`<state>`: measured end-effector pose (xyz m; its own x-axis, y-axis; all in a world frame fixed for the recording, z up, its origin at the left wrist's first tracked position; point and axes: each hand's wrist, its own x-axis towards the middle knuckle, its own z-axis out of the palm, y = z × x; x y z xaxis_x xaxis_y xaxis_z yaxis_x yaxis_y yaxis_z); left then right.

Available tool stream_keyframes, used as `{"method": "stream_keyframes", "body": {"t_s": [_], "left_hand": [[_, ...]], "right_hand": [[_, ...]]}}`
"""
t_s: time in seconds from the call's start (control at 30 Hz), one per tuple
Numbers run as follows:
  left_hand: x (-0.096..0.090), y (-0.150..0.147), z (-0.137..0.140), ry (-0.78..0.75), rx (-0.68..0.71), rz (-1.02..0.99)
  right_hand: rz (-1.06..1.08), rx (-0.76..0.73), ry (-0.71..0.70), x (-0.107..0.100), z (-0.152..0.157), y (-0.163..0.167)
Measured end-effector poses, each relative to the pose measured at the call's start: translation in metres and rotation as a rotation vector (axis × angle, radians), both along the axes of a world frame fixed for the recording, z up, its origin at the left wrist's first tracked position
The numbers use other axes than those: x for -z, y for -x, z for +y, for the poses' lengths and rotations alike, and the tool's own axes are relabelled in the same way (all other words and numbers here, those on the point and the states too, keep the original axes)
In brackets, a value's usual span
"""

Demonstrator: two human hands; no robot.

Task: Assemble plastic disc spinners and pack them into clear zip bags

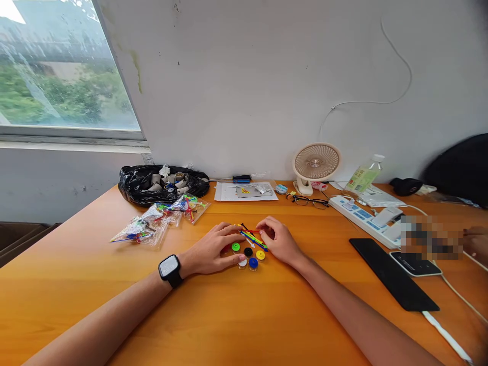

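Observation:
My left hand [215, 248], with a black watch [170, 268] on its wrist, lies palm down with fingers stretched out. Its thumb reaches a small white disc [243, 263], and its fingertips are by the left end of a thin red plastic stick [251, 231]. My right hand [280, 240] is curled, thumb and forefinger closed at the red stick's right end. Just below that are several blue, yellow and other coloured sticks [256, 240] in a slanting bunch. Between my hands sit small round discs: green [235, 246], black [248, 252], yellow [260, 255] and blue [253, 263].
Clear bags of coloured plastic parts [141, 231] lie left, before a black plastic bag [127, 185]. Papers [224, 192], a fan [315, 162], glasses [310, 202] and a bottle [364, 178] line the back. A power strip [362, 218] and black phone [392, 274] lie right, near another person's hand [476, 240].

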<state>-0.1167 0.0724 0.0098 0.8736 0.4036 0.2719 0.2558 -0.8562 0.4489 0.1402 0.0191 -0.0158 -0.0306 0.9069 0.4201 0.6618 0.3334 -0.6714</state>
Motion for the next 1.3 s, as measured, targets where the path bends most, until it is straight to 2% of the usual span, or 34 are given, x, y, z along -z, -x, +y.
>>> {"method": "stream_keyframes", "body": {"t_s": [0.1, 0.23, 0.47, 0.7, 0.87, 1.07, 1.3], "left_hand": [[0.0004, -0.0003, -0.0002, -0.004, 0.008, -0.018], [-0.0002, -0.0005, -0.0002, -0.015, 0.037, -0.003], [-0.0001, -0.0004, 0.0007, -0.025, 0.044, 0.002], [0.0012, -0.0008, 0.0008, -0.033, -0.019, -0.003], [0.003, 0.0005, 0.002, -0.038, 0.004, 0.012], [0.0032, 0.0009, 0.0027, -0.031, 0.027, 0.033], [0.0019, 0.0008, 0.0014, -0.031, 0.002, 0.035]], "right_hand": [[-0.063, -0.105, -0.056, -0.0021, -0.0036, 0.0022], [-0.107, -0.19, 0.009, -0.002, -0.0045, 0.0035], [-0.07, -0.112, -0.001, 0.0031, -0.0008, 0.0016], [-0.075, 0.004, -0.012, 0.0047, 0.0014, -0.0006], [-0.135, 0.022, -0.011, 0.0036, 0.0004, -0.0006], [-0.201, -0.035, 0.001, -0.0007, -0.0028, 0.0006], [-0.232, 0.046, 0.012, 0.0022, -0.0001, -0.0028]]}}
